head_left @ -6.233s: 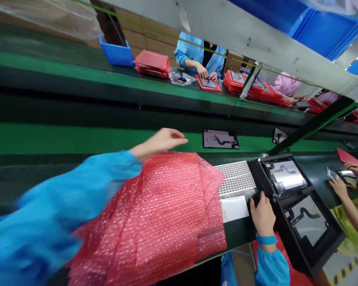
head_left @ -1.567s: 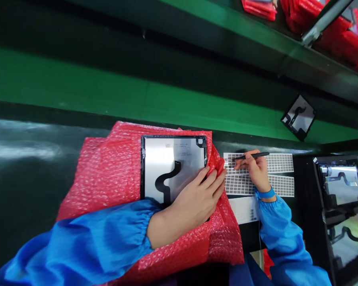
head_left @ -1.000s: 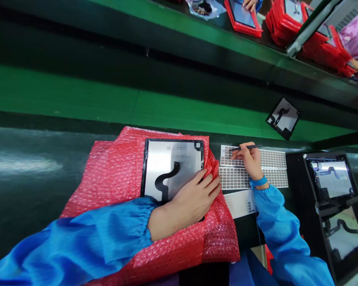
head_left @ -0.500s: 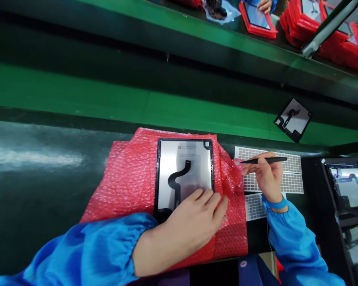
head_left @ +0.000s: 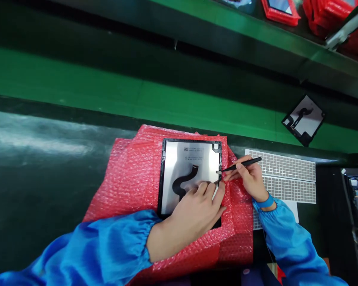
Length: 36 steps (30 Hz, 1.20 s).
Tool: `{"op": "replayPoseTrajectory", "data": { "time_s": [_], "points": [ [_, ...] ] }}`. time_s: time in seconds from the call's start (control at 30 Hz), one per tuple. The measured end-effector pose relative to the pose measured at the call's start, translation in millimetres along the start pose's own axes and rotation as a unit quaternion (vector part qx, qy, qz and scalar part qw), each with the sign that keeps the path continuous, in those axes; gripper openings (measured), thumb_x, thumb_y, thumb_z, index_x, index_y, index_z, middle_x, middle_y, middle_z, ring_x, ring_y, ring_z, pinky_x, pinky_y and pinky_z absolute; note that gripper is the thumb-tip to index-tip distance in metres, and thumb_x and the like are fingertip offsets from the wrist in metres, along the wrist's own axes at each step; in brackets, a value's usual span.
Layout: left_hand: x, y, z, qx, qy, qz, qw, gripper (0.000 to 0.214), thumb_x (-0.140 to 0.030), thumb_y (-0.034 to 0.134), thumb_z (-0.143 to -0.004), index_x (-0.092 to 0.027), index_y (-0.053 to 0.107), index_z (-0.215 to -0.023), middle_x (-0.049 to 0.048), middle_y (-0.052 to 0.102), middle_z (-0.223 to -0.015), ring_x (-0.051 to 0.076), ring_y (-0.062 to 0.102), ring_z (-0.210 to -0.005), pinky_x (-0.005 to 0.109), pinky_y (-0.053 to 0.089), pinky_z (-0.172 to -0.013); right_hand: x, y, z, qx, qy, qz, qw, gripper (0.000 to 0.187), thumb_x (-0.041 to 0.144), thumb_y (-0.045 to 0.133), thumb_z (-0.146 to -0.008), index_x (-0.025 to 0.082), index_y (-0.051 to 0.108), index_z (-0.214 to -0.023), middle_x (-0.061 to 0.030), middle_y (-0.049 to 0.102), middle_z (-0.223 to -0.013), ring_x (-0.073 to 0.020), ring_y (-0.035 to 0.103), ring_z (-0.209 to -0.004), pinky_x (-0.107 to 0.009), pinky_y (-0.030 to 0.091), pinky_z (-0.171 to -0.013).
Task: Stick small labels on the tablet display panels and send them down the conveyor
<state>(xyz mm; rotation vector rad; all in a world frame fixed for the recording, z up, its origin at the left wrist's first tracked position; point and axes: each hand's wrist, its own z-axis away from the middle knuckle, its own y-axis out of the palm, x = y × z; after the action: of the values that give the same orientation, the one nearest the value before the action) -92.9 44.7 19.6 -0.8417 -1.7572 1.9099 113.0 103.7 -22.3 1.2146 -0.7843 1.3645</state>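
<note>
A tablet screen (head_left: 173, 163) lies on red bubble wrap (head_left: 131, 174), its silver back up, with a curved black ribbon cable (head_left: 180, 180) on it. Across its lower part rests my left hand (head_left: 193, 212), fingers bent but apart, the fingertips at the right edge; it grips nothing visible. My right hand (head_left: 249, 176) is closed on black tweezers (head_left: 243, 164). Their tip meets a small greyish piece (head_left: 218, 172) on the screen's right edge, just above my left fingertips. Part of the cable and the screen's lower end are hidden under my left hand.
Sheets of small grey stickers (head_left: 289, 169) lie to the right, partly under my right arm. Another screen (head_left: 304, 119) leans on the green ledge at the back right. A black tray (head_left: 349, 214) stands far right. Red-wrapped screens (head_left: 282, 12) sit on the upper shelf.
My right hand has moved left, bringing the tweezers' tip from over the bubble wrap to the screen's right edge. My left hand stays on the screen. The view has shifted slightly.
</note>
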Motion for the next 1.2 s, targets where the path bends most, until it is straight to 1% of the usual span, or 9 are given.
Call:
{"op": "replayPoseTrajectory", "data": {
  "time_s": [0.13, 0.3, 0.5, 0.57, 0.77, 0.9, 1.0, 1.1, 1.2],
  "points": [
    [1.2, 1.0, 0.7, -0.019, 0.0, -0.001, 1.0, 0.055, -0.039, 0.061, -0.1, 0.0, 0.062, -0.138, 0.0179, 0.071, -0.1, 0.033, 0.069, -0.089, 0.044, 0.064, -0.07, 1.9, 1.1, 0.1, 0.021, -0.001, -0.003, 1.0, 0.035, 0.057, 0.071, -0.099, 0.025, 0.056, -0.1, -0.0022, 0.081, -0.076, -0.0216, 0.082, -0.066, -0.034, 0.07, -0.062],
    [2.9, -1.2, 0.5, -0.035, 0.001, -0.003, 0.999, 0.052, -0.035, 0.061, -0.1, 0.003, 0.062, -0.136, 0.0177, 0.071, -0.098, 0.033, 0.07, -0.088, 0.043, 0.064, -0.069, 1.5, 1.6, -0.4, 0.01, 0.005, 0.005, 1.0, 0.036, 0.058, 0.072, -0.099, 0.026, 0.055, -0.1, -0.0009, 0.08, -0.074, -0.0214, 0.082, -0.066, -0.034, 0.07, -0.061],
    [3.6, -3.2, 1.3, -0.047, 0.002, -0.016, 0.999, 0.05, -0.034, 0.053, -0.105, 0.004, 0.061, -0.136, 0.0208, 0.072, -0.103, 0.032, 0.071, -0.09, 0.044, 0.064, -0.072, 3.5, 2.8, -0.1, 0.019, 0.0, -0.006, 1.0, 0.033, 0.055, 0.071, -0.1, 0.025, 0.056, -0.1, -0.0011, 0.08, -0.076, -0.0207, 0.082, -0.066, -0.032, 0.07, -0.06],
    [3.6, -2.9, 1.3, -0.046, 0.003, -0.02, 0.999, 0.05, -0.033, 0.053, -0.105, 0.004, 0.061, -0.136, 0.0205, 0.072, -0.103, 0.032, 0.071, -0.09, 0.044, 0.065, -0.072, 4.2, 3.1, -0.1, 0.018, 0.004, -0.006, 1.0, 0.034, 0.055, 0.072, -0.099, 0.025, 0.056, -0.1, -0.0013, 0.08, -0.076, -0.0206, 0.082, -0.067, -0.032, 0.07, -0.061],
    [3.3, -2.9, 1.0, -0.048, 0.0, -0.022, 0.999, 0.054, -0.033, 0.061, -0.101, 0.006, 0.062, -0.136, 0.0203, 0.072, -0.102, 0.034, 0.072, -0.09, 0.043, 0.065, -0.07, 4.2, 3.0, -0.4, 0.023, 0.012, -0.006, 1.0, 0.036, 0.056, 0.072, -0.099, 0.025, 0.054, -0.102, -0.0023, 0.081, -0.078, -0.0212, 0.083, -0.069, -0.033, 0.07, -0.064],
    [3.1, -2.2, 0.4, -0.047, -0.004, -0.029, 0.998, 0.059, -0.035, 0.059, -0.102, 0.009, 0.059, -0.141, 0.0213, 0.073, -0.102, 0.033, 0.073, -0.09, 0.042, 0.065, -0.07, 4.5, 3.0, 0.3, 0.025, 0.008, -0.008, 1.0, 0.035, 0.055, 0.072, -0.1, 0.025, 0.054, -0.102, -0.0018, 0.081, -0.079, -0.0206, 0.082, -0.068, -0.032, 0.07, -0.062],
    [3.1, -1.4, -0.8, -0.047, -0.009, -0.032, 0.998, 0.062, -0.038, 0.06, -0.102, 0.011, 0.059, -0.141, 0.0202, 0.073, -0.097, 0.031, 0.072, -0.086, 0.04, 0.064, -0.069, 3.3, 4.1, 0.2, 0.02, 0.01, -0.004, 1.0, 0.036, 0.056, 0.073, -0.099, 0.025, 0.055, -0.102, -0.0008, 0.08, -0.078, -0.0199, 0.082, -0.066, -0.033, 0.071, -0.064],
    [3.8, -1.3, -2.1, -0.048, -0.016, -0.039, 0.998, 0.058, -0.038, 0.063, -0.1, 0.008, 0.065, -0.136, 0.0197, 0.075, -0.097, 0.029, 0.072, -0.083, 0.038, 0.063, -0.068, 2.3, 5.6, -2.3, 0.013, 0.014, -0.003, 1.0, 0.038, 0.057, 0.074, -0.097, 0.024, 0.054, -0.101, 0.0, 0.08, -0.076, -0.0191, 0.081, -0.064, -0.032, 0.071, -0.064],
    [5.6, -1.7, -2.7, -0.041, -0.025, -0.028, 0.998, 0.053, -0.038, 0.061, -0.101, 0.002, 0.066, -0.135, 0.0203, 0.077, -0.105, 0.028, 0.074, -0.084, 0.037, 0.062, -0.066, 7.2, 3.3, -4.2, -0.03, 0.003, -0.016, 0.999, 0.039, 0.059, 0.073, -0.096, 0.025, 0.054, -0.099, 0.0011, 0.079, -0.073, -0.019, 0.08, -0.061, -0.03, 0.069, -0.058]
  ]
}}
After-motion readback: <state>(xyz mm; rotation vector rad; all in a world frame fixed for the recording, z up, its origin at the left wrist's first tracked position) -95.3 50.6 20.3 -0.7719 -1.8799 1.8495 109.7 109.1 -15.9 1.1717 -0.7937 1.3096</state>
